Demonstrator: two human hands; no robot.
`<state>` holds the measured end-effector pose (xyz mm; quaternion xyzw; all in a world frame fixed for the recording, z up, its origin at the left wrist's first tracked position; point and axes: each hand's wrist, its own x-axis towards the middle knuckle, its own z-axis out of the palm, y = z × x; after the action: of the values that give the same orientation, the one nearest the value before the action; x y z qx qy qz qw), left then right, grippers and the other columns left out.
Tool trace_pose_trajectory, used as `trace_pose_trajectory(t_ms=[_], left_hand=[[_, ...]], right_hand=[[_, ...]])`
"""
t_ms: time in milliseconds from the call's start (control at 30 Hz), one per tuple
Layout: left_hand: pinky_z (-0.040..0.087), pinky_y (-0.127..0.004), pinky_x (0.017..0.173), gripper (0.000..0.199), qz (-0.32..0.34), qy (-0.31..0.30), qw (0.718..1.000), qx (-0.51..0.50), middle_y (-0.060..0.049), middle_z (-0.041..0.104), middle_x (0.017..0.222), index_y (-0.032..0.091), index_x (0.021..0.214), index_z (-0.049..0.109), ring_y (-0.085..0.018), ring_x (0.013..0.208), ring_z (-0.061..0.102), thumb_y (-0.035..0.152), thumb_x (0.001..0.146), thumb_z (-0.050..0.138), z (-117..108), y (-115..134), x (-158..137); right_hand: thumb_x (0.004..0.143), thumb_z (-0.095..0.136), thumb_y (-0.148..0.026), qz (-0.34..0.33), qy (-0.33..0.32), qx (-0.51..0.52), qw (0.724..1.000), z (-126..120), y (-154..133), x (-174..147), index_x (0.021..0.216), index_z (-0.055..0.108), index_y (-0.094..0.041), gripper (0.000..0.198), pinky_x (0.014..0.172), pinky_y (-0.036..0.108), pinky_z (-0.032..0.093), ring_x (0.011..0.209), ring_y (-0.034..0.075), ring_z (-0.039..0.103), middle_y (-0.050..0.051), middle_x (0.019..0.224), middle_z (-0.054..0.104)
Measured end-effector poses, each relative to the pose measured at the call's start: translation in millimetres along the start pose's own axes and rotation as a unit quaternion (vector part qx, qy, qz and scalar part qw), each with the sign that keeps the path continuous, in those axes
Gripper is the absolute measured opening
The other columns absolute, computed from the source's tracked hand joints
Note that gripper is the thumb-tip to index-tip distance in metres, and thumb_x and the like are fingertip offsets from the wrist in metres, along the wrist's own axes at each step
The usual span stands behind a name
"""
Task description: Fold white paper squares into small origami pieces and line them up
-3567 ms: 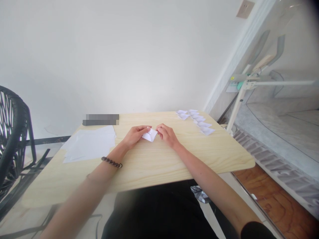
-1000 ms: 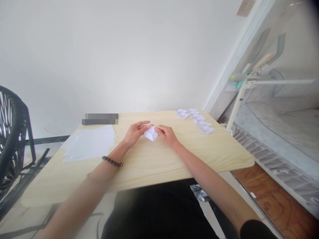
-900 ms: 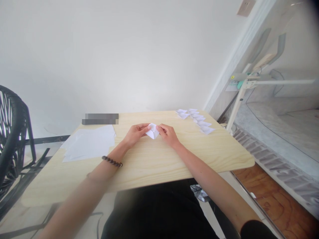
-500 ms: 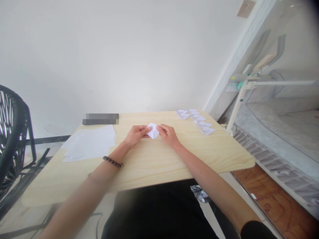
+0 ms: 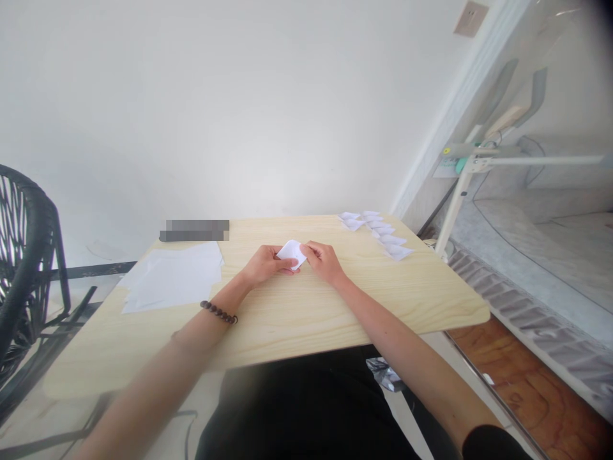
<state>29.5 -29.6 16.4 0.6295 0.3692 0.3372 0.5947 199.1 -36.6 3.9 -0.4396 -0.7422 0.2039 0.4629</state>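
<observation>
A small folded piece of white paper (image 5: 291, 251) is held between both hands just over the middle of the table. My left hand (image 5: 266, 264) grips it from the left, with the thumb across its lower front and fingers behind. At the right corner, my right hand (image 5: 324, 260) pinches the paper between thumb and bent fingers. Folded paper boats (image 5: 393, 245), several of them, stand in two rows at the right back of the table. Loose white paper sheets (image 5: 177, 278) lie overlapping on the left.
The pale wooden table (image 5: 287, 326) meets the wall at its back. A dark, blurred-out object (image 5: 194, 231) lies at its back left. A black woven chair (image 5: 29, 255) stands to the left; a white metal frame (image 5: 460, 198) and a grey sofa (image 5: 541, 217) are on the right.
The left thumb has slid down to the lower part of the folded paper, and its fingers now show below it. The paper has turned slightly. My right hand keeps its pinch.
</observation>
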Motion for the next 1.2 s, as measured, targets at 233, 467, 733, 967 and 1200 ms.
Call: trace_pose_trajectory(t_ms=[233, 467, 733, 967, 1200], left_hand=[[0.051, -0.031, 0.066, 0.033, -0.029, -0.041, 0.998, 0.046, -0.006, 0.068, 0.069, 0.01, 0.077, 0.066, -0.019, 0.067, 0.063, 0.037, 0.059, 0.069, -3.0, -0.3, -1.9], [0.051, -0.03, 0.066, 0.04, -0.024, -0.043, 0.998, 0.045, -0.008, 0.068, 0.067, 0.01, 0.078, 0.067, -0.02, 0.068, 0.063, 0.047, 0.063, 0.063, -2.5, 1.0, -2.8], [0.05, -0.028, 0.061, 0.032, -0.001, -0.035, 0.993, 0.11, -0.006, 0.068, 0.065, 0.013, 0.072, 0.067, -0.02, 0.062, 0.063, 0.045, 0.066, 0.061, -2.5, 0.4, -4.6], [0.05, -0.029, 0.061, 0.036, 0.0, -0.023, 0.994, 0.106, -0.006, 0.068, 0.064, 0.013, 0.073, 0.066, -0.02, 0.061, 0.063, 0.047, 0.065, 0.061, -1.0, -1.6, -3.5], [0.051, -0.033, 0.062, 0.048, -0.013, -0.037, 0.999, 0.028, -0.009, 0.067, 0.069, 0.01, 0.078, 0.065, -0.022, 0.065, 0.064, 0.054, 0.074, 0.047, 0.5, 0.8, -2.9]], right_hand=[[0.08, 0.042, -0.036, 0.014, -0.023, 0.052, 0.998, 0.4, 0.7, 1.0, 0.063, 0.046, -0.017, 0.026, 0.05, 0.021, 0.029, 0.053, 0.008, 0.037, -0.003, 0.059, 0.043], [0.081, 0.041, -0.033, 0.0, -0.018, 0.051, 0.999, 0.8, 2.3, 0.7, 0.067, 0.05, -0.017, 0.023, 0.052, 0.021, 0.032, 0.055, 0.009, 0.041, -0.002, 0.063, 0.047], [0.08, 0.043, -0.032, -0.005, -0.024, 0.05, 0.998, -0.5, -0.1, 0.8, 0.072, 0.055, -0.017, 0.021, 0.056, 0.021, 0.037, 0.062, 0.01, 0.048, 0.001, 0.073, 0.055], [0.08, 0.043, -0.035, 0.021, -0.023, 0.056, 0.998, 1.3, 3.6, 1.0, 0.074, 0.055, -0.016, 0.022, 0.054, 0.022, 0.037, 0.059, 0.01, 0.048, 0.0, 0.069, 0.055], [0.08, 0.043, -0.035, 0.002, 0.001, 0.039, 0.999, 0.9, 4.4, 1.6, 0.074, 0.055, -0.016, 0.024, 0.054, 0.022, 0.037, 0.06, 0.01, 0.049, 0.001, 0.069, 0.055]])
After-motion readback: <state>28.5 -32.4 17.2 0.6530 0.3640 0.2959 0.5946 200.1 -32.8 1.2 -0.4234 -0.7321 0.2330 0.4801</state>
